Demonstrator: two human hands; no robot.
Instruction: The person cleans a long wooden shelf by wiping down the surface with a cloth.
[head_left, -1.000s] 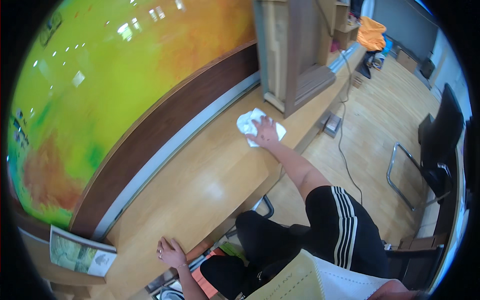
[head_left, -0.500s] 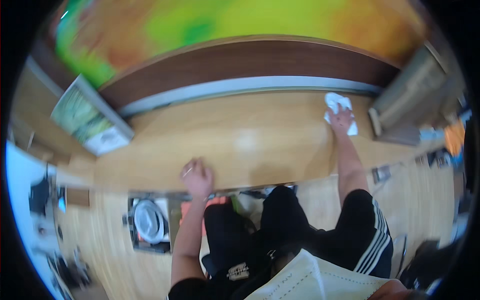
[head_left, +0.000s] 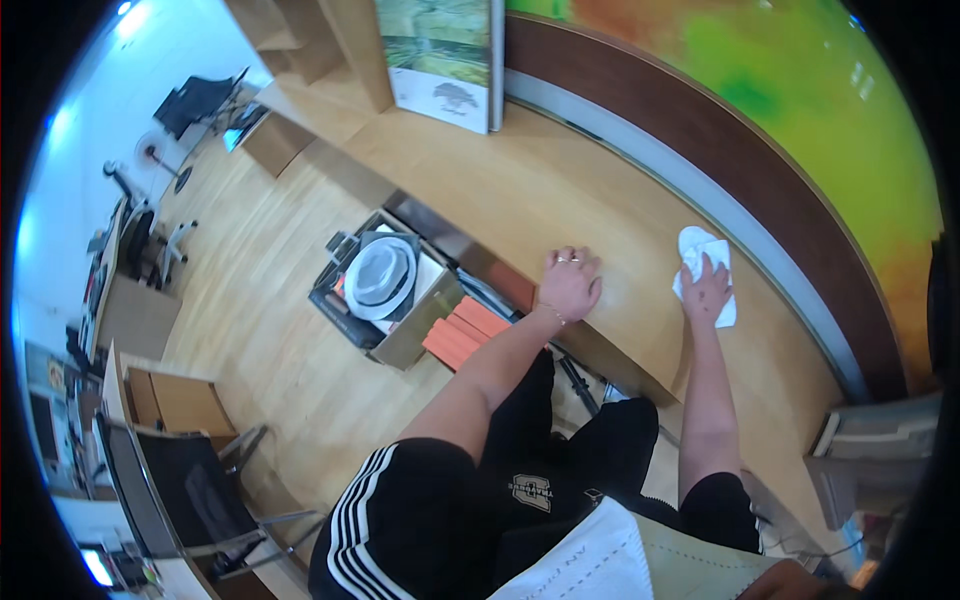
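Observation:
My right hand point(head_left: 707, 292) presses a crumpled white cloth point(head_left: 703, 246) onto the light wooden counter point(head_left: 640, 250), toward its back side. Fingers bent over it hide part of the cloth. To the left, my left hand point(head_left: 569, 287), with a ring and a thin bracelet, leans on the counter close to its front edge. Its fingers are loosely bent and a little apart, and nothing shows in them.
A picture panel point(head_left: 440, 75) stands at the counter's far left end. Below the front edge, a box point(head_left: 408, 350) holds a grey hat point(head_left: 380, 277), beside orange blocks point(head_left: 468, 328). A black chair point(head_left: 190, 490) stands lower left; a grey-brown box-like unit point(head_left: 880, 445) sits lower right.
The view has swung left, bringing the floor, desks and chairs into sight. My right hand stays on the cloth, and my left hand still rests near the counter's front edge.

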